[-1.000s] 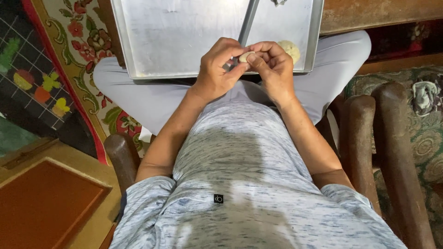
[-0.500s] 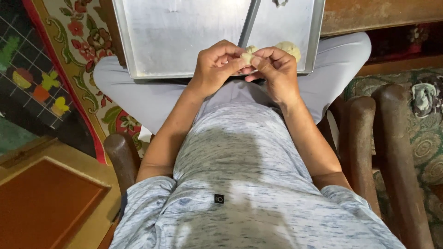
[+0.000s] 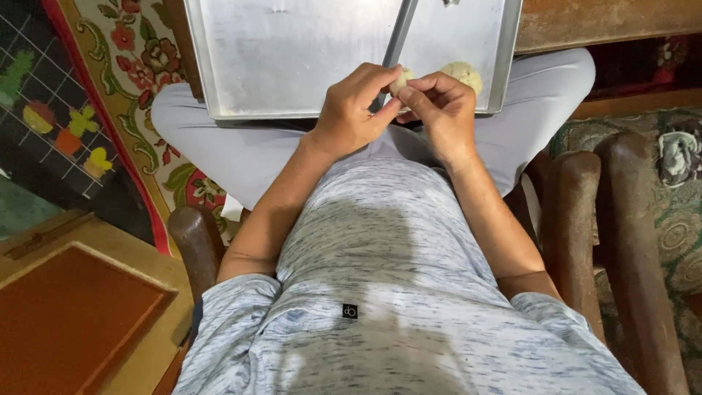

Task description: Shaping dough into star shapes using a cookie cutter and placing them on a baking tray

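Head view shows a small, pale, rounded dough piece point(image 3: 400, 79) pinched between the fingers of the left hand point(image 3: 352, 110) and the right hand point(image 3: 439, 110), both curled tight around it just above the near edge of a metal baking tray point(image 3: 292, 58) resting on the person's lap. Inside the tray, a second pale dough ball point(image 3: 462, 73) sits near the right corner, touching the rim, and a grey metal bar point(image 3: 401, 33) lies across the tray floor.
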